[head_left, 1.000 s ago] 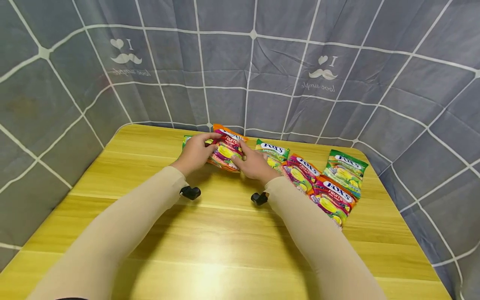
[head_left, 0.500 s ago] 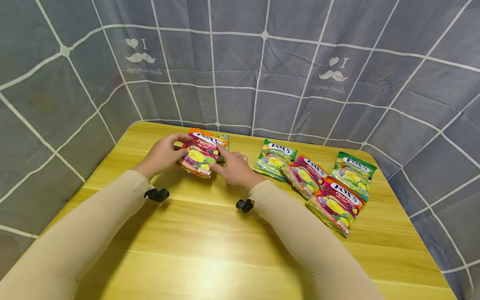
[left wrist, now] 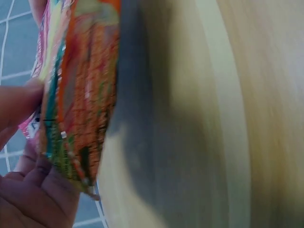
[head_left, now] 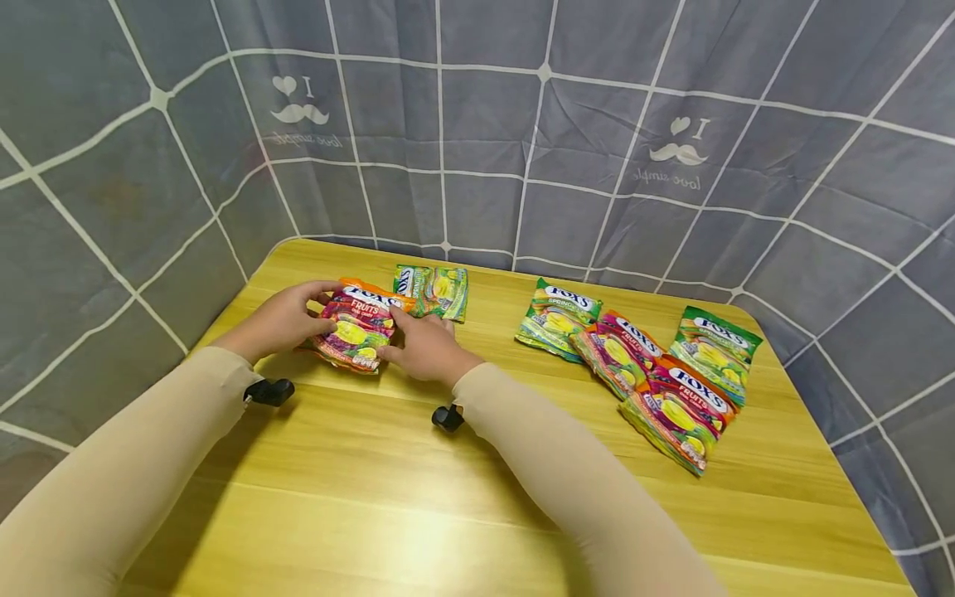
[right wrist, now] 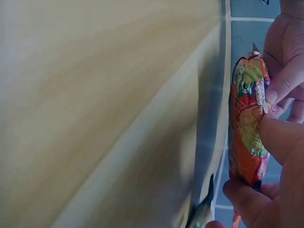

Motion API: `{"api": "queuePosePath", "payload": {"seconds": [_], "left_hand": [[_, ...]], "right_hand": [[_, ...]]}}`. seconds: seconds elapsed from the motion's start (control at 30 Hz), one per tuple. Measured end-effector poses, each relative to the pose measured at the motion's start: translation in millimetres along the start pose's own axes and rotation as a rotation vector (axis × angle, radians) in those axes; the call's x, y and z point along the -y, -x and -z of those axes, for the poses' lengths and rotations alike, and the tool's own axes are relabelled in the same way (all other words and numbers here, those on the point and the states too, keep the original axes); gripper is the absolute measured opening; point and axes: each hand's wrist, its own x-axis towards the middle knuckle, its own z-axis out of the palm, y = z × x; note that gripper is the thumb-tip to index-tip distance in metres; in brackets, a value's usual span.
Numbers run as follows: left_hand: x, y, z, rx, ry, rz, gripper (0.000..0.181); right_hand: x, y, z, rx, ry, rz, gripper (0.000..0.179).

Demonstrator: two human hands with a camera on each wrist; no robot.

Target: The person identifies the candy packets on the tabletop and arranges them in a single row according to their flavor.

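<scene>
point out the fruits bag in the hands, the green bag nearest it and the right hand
Held fruits bag (head_left: 356,328): head view, middle of its front
Nearest green bag (head_left: 438,290): head view, middle of its front
Right hand (head_left: 429,346): head view, back of the hand

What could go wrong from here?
Slip: left grip and right grip hold opposite sides of the held bag, so an early release by one could make it tip or drop.
Nudge: in the head view it overlaps a corner of the green bag behind, so setting it down could disturb that.
</scene>
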Motion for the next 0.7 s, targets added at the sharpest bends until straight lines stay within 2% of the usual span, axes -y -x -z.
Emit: {"api": "queuePosePath", "payload": {"seconds": [0.13, 0.33, 0.5, 0.7], "left_hand": [[8.7, 5.2, 3.7, 0.036, -0.049, -0.001, 0.072], [23.2, 4.7, 6.6, 0.083, -0.094, -0.015, 0.071], [28.1, 6.9, 11.1, 0.106, -0.123, -0.040, 0.070], [32.6, 9.2, 17.9, 0.189, -0.149, -0.087, 0.075]], "right_hand": [[9, -3.0, -4, 0.035, 0.028, 0.008, 0.082], [14, -6.4, -11, 0.060, 0.052, 0.018, 0.083], [20, -9.7, -16, 0.058, 0.074, 0.017, 0.083], [28, -12.9, -17, 0.027, 0.107, -0.016, 0.084]]}}
